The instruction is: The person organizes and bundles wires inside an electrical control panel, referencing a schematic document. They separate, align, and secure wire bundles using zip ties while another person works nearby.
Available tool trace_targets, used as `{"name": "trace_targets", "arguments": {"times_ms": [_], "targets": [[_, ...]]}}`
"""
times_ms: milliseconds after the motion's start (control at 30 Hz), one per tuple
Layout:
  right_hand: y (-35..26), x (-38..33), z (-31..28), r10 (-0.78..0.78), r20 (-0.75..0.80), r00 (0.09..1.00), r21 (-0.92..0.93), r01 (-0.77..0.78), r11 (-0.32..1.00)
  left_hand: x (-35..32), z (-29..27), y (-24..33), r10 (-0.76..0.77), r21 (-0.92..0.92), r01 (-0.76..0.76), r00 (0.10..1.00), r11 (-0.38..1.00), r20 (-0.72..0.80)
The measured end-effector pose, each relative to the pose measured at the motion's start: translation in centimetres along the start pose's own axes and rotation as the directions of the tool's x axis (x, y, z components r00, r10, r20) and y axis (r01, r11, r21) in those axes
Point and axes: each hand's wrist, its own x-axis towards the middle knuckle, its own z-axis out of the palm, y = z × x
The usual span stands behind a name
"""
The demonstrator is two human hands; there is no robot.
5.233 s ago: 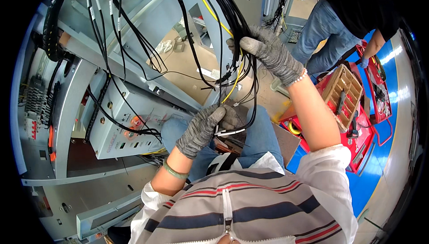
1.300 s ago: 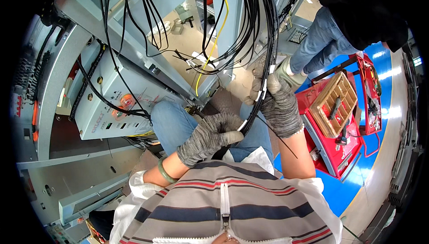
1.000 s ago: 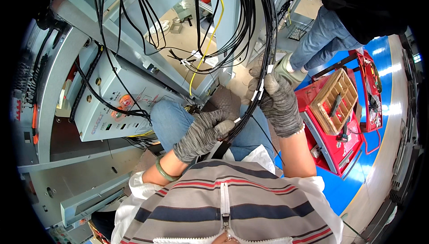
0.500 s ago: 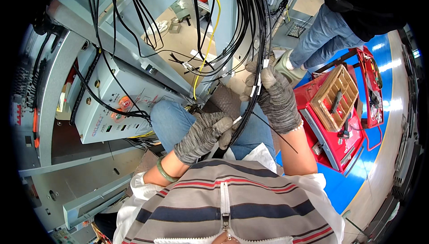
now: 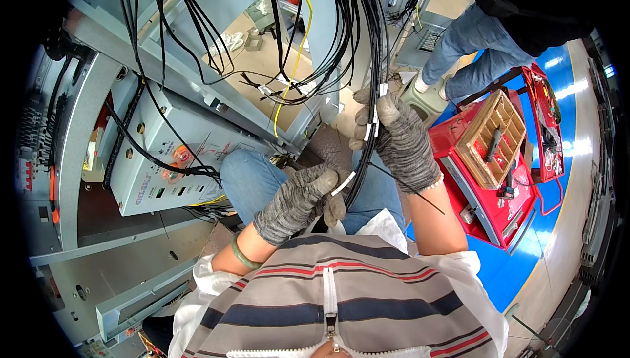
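A thick bundle of black cables (image 5: 375, 36) hangs down in front of me from above, with white marker sleeves around several of them. My right hand (image 5: 405, 138), in a grey knit glove, is closed around the bundle beside a cluster of these sleeves. Lower down, toward my lap, my left hand (image 5: 302, 202) in a matching glove grips the same bundle. A white marker sleeve (image 5: 343, 183) shows just beyond its thumb. A thin black tie tail (image 5: 413, 190) sticks out below my right hand. The cable ends below my left hand are hidden.
A light grey cabinet frame with a control box (image 5: 180, 168) stands at left. More black cables and a yellow cable (image 5: 298, 49) hang ahead. On the right, a red tool cart (image 5: 453, 141) carries a wooden compartment tray (image 5: 474, 158). Another person (image 5: 469, 43) stands at far right.
The cables and my view have shifted slightly. My left thumb has drawn back a little along the bundle, showing more of the white sleeve there. Both hands keep their grip.
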Motion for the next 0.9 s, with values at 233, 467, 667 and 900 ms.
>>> {"name": "trace_targets", "arguments": {"times_ms": [233, 467, 667, 900], "targets": [[1.9, -0.1, -0.8, -0.182, 0.028, 0.983, -0.115, 0.184, 0.976, 0.0, 0.1, 0.3, 0.046, 0.175, -0.036, 0.997, 0.984, -0.054], [2.4, -3.2, -1.7, -0.155, 0.033, 0.987, -0.546, 0.148, 0.825, 0.2, 1.1, 1.0, 0.037, 0.202, -0.006, 0.987, 0.979, -0.153], [3.4, -3.3, -1.9, -0.195, 0.012, 0.981, -0.435, 0.18, 0.882, 2.2, 1.3, 1.1, 0.304, 0.722, -0.19, 0.952, 0.665, -0.029], [3.4, -3.1, -0.8, -0.223, -0.106, 0.969, -0.374, 0.169, 0.912, 1.0, 1.4, 0.3, 0.397, 0.712, -0.227, 0.914, 0.664, -0.079]]}}
